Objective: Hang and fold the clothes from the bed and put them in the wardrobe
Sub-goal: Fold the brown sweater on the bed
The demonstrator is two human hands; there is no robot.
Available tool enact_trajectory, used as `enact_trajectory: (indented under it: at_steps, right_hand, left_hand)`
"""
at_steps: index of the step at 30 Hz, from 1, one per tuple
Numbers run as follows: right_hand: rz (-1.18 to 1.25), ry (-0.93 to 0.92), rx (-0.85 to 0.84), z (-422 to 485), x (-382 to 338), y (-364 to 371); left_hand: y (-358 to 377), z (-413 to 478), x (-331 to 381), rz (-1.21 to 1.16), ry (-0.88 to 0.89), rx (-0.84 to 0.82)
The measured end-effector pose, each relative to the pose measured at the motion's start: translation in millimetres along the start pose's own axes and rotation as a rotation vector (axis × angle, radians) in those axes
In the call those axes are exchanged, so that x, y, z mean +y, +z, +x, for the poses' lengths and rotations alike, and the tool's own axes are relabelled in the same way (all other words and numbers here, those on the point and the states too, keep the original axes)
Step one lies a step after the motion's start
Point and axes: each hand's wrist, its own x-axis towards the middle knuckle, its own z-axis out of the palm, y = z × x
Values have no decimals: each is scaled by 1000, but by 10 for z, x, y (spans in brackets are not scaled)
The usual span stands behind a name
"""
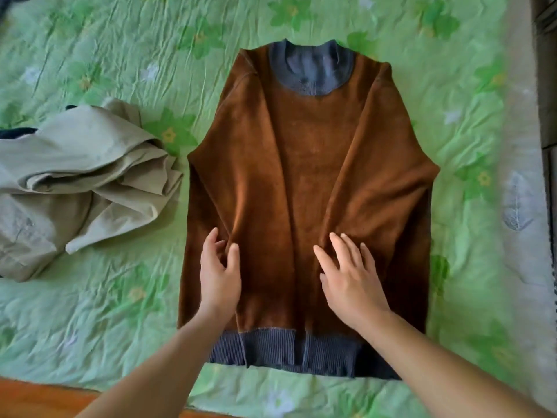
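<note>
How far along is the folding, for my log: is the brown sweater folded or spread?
Spread out: the brown sweater lies flat at full length on the green bedspread, grey collar and hem both showing.

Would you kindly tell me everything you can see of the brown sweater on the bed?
The brown sweater looks like soft velvety fabric, with a grey ribbed collar and hem. It lies flat on the green flowered bed cover, collar away from the person, sleeves down along its sides. The right hand rests flat on its lower part; the left hand touches a crease, perhaps pinching it.
</note>
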Motion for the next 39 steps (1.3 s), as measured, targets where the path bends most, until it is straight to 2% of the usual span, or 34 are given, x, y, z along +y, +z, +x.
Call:
enact_trajectory:
  at_steps: [2, 5, 8, 11, 13, 17, 20, 25, 27, 29, 31, 36, 37, 39]
  right_hand:
    - [74, 68, 51, -319, -93, 118]
    - [188, 318, 107, -650, -176, 212]
    - [249, 457, 113, -848, -252, 263]
    - [204, 408, 76, -972, -303, 257]
    - [207, 401, 71, -991, -341, 215]
    - [471, 612, -3, -964, -386, 134]
    - [749, 744, -57, -998, -354, 150]
    - [997, 769, -139, -1128, -281, 157]
    - [1074, 764, -147, -1150, -250, 154]
    - [1121, 762, -176, -1184, -233, 164]
    - [1125, 761, -203, -1240, -230, 175]
    - [1109, 676, -256, -1299, -270, 206]
    - [1014, 622, -279, -1318, -278, 210]
    - [542, 436, -192, -1366, -287, 209]
  left_hand:
    - [-14, 252, 140, -231, -272, 67]
    - [-64, 586, 187, -269, -386, 7]
    - [-165, 701, 202, -238, -288, -12]
    - [-276, 705, 232, -145, -67, 80]
    - [-302, 628, 215, -117, 3, 122]
    - [-230, 228, 44, -135, -139, -69]
    - [-182, -152, -154, -92, -95, -177]
    - [-150, -505, -291, -85, -121, -224]
    - [-151, -620, -300, -63, -55, -292]
    - [-149, -721, -326, 60, 42, -374]
    - [-144, -799, -377, 187, 65, -394]
    - [-147, -875, -477, 290, 33, -401]
    - [-157, -896, -495, 385, 70, -382]
    - [-198, -950, -507, 727, 236, -285]
